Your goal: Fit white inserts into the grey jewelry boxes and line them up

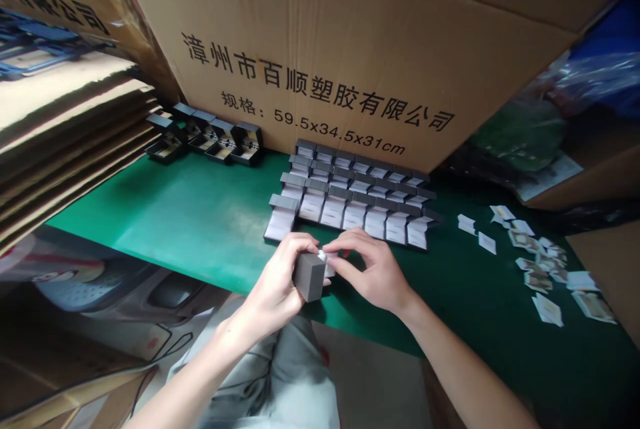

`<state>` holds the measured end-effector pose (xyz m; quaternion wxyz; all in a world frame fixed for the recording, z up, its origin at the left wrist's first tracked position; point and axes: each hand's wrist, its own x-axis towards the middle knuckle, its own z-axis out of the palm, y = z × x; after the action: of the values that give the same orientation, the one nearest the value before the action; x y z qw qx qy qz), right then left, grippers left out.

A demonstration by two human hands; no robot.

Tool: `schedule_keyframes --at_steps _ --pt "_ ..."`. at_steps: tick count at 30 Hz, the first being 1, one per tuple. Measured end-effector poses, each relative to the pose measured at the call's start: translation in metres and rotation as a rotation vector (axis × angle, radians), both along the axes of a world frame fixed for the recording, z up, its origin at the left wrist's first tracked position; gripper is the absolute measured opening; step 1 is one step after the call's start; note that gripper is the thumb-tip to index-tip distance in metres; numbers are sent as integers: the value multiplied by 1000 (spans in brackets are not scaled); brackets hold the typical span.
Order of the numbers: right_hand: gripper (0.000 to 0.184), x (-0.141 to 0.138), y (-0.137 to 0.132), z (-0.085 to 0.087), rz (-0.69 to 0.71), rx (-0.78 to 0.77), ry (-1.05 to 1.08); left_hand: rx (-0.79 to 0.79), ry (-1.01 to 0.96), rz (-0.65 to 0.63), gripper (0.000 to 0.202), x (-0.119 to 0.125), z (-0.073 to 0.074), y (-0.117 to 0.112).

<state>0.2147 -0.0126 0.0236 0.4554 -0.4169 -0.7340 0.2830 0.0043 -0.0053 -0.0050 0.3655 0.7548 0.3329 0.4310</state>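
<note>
Left hand (270,286) fingers wrapped tight around a small grey square box (309,277), right hand (373,269) pinching narrowly on a white card insert (323,256), just over the green table's (200,229) front edge!

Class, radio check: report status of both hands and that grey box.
Left hand gripping grey box. Right hand at its white insert. Rows of open boxes just beyond.

Rows of open boxes (350,199) on bench (165,229), directly before upright carton (320,49); second cluster of boxes to left, against carton; loose cards (537,262) to right; stacked cardboard (65,122) far left.
</note>
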Motion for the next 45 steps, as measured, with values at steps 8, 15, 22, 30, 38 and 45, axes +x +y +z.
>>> schedule_keyframes --at_steps 8,15,22,30,38,45 --pt "18 -1 -1 -3 27 62 -30 33 38 4 30 0 7 -1" --pt "3 0 2 -2 -37 39 13 70 37 52 33 -1 5 -1" --pt "4 3 2 -3 19 24 -44 83 65 22 33 -3 5 0" --pt "10 5 4 -7 -25 35 -26 42 103 8 34 -3 4 4" --pt "5 3 4 -8 -56 56 -13 73 92 43 34 -4 3 2" --pt "9 2 4 -7 -31 135 -73 70 82 33 34 -3 5 3"
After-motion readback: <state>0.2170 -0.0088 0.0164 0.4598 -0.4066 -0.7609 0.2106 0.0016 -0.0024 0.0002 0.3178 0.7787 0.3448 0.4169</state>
